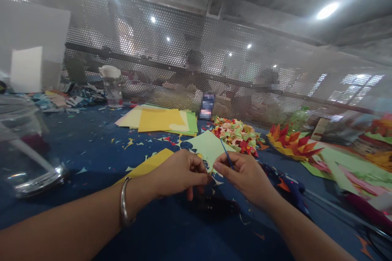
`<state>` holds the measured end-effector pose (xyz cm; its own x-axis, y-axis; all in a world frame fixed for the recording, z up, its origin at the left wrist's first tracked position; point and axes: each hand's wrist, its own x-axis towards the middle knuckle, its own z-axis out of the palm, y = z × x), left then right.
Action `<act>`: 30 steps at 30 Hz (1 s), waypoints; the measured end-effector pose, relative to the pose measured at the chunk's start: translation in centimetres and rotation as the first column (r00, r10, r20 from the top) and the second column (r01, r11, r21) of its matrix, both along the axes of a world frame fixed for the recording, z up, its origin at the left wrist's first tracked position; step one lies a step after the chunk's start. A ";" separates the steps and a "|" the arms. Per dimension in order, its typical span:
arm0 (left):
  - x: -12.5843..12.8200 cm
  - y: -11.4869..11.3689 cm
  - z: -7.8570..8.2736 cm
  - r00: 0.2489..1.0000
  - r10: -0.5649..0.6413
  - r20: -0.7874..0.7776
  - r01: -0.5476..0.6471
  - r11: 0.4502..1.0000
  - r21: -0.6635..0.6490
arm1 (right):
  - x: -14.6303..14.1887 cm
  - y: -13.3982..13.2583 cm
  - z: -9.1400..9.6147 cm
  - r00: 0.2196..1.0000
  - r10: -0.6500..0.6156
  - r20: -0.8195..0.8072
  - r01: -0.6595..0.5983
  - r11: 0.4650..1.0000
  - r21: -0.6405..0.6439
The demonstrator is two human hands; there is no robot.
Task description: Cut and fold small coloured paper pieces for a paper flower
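Observation:
My left hand [186, 173], with a silver bangle at the wrist, is closed in a pinch. Whatever is between its fingertips is too small to make out. Close beside it, my right hand [245, 173] grips a thin blue stick [226, 151] that points up and to the left. The fingertips of both hands nearly meet. A pale green sheet of paper [205, 144] lies just beyond them. Under my left forearm a yellow sheet [153, 163] is partly hidden. A dark object [214, 206] rests on the blue cloth below my hands.
Colored paper sheets [159, 120] are stacked ahead. A heap of small folded paper pieces [239, 132] lies to their right, near an orange paper ornament [292, 142]. A propped phone [207, 106] stands before the perforated screen. At left are a clear container [21, 142] and a cup [112, 85].

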<state>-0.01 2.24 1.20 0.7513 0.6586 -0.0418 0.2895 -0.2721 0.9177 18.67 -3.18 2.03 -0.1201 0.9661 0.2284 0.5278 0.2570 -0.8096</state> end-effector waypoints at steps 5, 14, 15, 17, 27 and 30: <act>0.1 0.3 -0.1 0.982 0.094 0.165 -0.108 0.991 0.077 | -0.2 -0.1 0.2 1.000 0.016 0.012 -0.016 1.000 0.007; 0.9 0.2 -0.2 0.953 0.129 0.273 -0.069 0.973 -0.218 | -0.3 -0.3 0.2 0.988 0.046 0.150 -0.051 0.998 0.025; 0.7 0.3 -0.1 0.953 0.144 0.265 -0.082 0.969 -0.232 | -0.3 -0.3 0.1 0.981 0.039 0.192 -0.049 0.998 0.047; 0.3 0.5 0.0 0.953 0.172 0.250 -0.113 0.965 -0.235 | -0.3 -0.3 -0.1 0.957 0.037 0.288 -0.065 0.994 0.087; 0.2 0.4 0.3 0.979 0.077 0.187 -0.029 0.969 -0.246 | -0.2 0.0 -1.2 0.877 0.154 0.455 -0.187 0.982 0.027; -0.1 0.5 0.4 0.979 0.022 0.202 0.029 0.969 -0.245 | -0.3 -0.1 -1.1 0.867 0.167 0.470 -0.182 0.983 -0.013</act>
